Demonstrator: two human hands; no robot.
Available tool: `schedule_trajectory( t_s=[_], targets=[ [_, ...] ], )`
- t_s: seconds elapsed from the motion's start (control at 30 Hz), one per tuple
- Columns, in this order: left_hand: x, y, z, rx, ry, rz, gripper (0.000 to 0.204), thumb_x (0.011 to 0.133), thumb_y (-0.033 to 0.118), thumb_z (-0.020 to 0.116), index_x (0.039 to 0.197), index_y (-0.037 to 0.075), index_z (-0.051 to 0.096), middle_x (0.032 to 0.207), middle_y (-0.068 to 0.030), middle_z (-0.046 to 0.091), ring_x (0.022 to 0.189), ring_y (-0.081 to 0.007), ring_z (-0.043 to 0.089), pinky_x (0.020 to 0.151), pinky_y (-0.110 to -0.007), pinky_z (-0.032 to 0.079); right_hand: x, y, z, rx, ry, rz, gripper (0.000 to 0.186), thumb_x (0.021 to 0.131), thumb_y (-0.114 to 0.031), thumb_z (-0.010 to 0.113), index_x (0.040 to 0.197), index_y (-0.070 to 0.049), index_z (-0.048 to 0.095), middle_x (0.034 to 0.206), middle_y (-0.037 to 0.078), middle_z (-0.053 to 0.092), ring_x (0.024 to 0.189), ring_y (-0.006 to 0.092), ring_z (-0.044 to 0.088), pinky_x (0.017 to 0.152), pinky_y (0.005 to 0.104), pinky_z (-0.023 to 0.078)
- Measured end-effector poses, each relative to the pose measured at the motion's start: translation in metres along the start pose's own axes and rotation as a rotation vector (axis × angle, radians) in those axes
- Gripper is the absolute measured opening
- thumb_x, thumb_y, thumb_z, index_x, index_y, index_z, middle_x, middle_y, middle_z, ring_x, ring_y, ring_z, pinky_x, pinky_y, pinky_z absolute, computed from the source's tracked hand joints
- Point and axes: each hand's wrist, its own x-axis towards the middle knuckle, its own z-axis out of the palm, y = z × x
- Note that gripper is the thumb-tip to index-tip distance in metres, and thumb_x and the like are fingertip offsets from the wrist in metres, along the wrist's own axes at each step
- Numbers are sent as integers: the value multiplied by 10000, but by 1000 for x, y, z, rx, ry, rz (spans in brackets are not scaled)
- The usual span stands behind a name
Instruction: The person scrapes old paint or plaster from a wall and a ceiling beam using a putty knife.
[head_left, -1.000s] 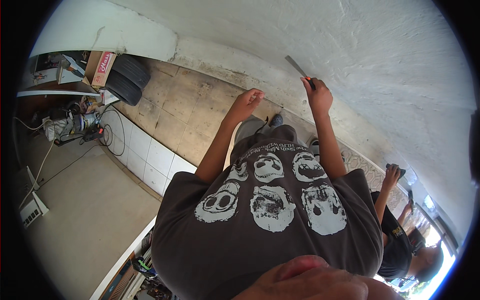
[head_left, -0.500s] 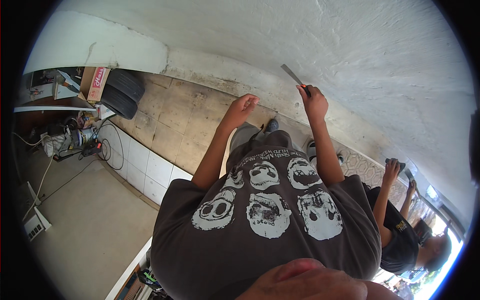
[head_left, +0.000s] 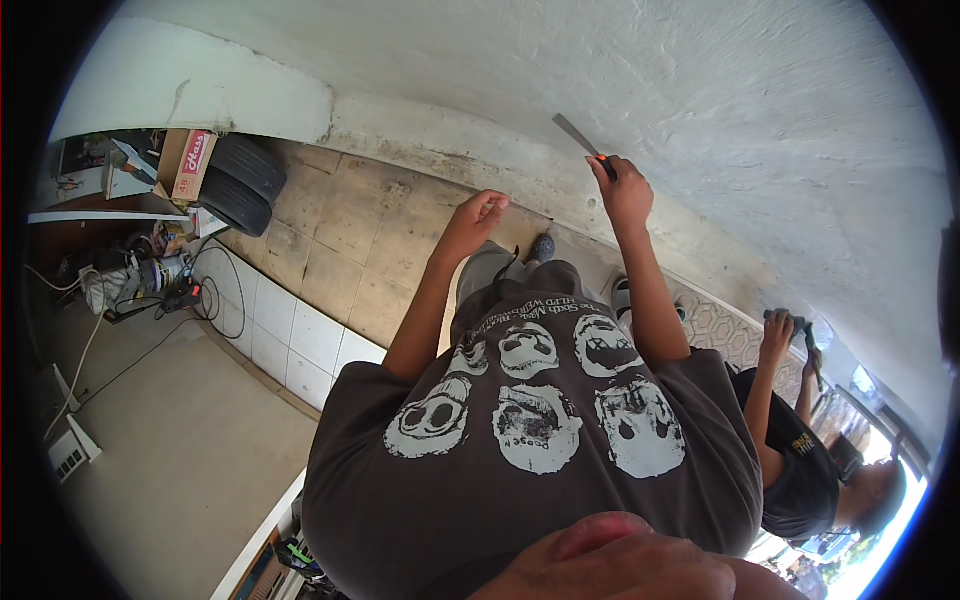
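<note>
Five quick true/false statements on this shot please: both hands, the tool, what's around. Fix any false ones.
1. The right hand holds a tool. True.
2. The left hand also holds a tool. False: the left hand is loosely curled, with no tool visible in it.
3. The blade points toward the wearer's shirt. False: it points away from the shirt.
4. Two tires are beside a box. True.
5. Another person is on the wearer's left. False: that person is on the right.
</note>
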Motion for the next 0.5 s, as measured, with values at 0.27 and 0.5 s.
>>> schedule_trajectory(
  t_s=[0.27, 0.5],
  targets=[
    [-4, -4, -9, -48, 0, -9, 356, 1052, 353, 599, 1188, 32, 668, 963, -83, 731, 792, -156, 662, 773, -317, 537, 13, -30, 2, 235, -194, -37, 338, 944, -396, 705, 1005, -64, 697, 875, 163, 698, 770, 395, 685, 649, 469, 532],
    [7, -6, -40, -33, -75, -17, 287, 1074, 251, 555, 1212, 17, 649, 1119, -78, 734, 937, -149, 674, 849, -302, 550, -15, -30, -107, 434, -591, 19, 387, 915, -158, 741, 1256, -56, 588, 975, 180, 704, 838, 381, 688, 766, 458, 533]
  ],
)
